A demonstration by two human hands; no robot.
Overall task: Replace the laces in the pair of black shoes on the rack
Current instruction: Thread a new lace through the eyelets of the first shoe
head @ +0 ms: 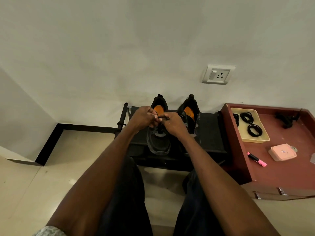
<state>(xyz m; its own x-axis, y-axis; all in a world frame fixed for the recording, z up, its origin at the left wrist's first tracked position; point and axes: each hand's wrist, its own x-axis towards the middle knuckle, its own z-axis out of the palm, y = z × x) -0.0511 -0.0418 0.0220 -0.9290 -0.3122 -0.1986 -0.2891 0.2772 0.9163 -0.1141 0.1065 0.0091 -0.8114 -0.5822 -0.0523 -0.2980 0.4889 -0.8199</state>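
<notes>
Two black shoes with orange insoles stand side by side on the top shelf of a low black rack [209, 132] pushed against the wall, toes pointing toward the person. The left shoe [158, 142] shows a grey tongue patch and a dark lace [160, 128] rising from its eyelets; the right shoe [190, 116] sits just beside it, its front hidden behind a wrist.

Both hands are over the left shoe's opening. The left hand [142, 119] has its fingers curled, pinching the lace near the top. The right hand [173, 124] is curled too, gripping the lace end between thumb and fingers, the two hands almost touching.

How the lace runs through the eyelets is too dark and covered to make out. On the red-brown cabinet [279, 169] to the right, a cream tray [263, 138] holds coiled black laces [254, 130].
</notes>
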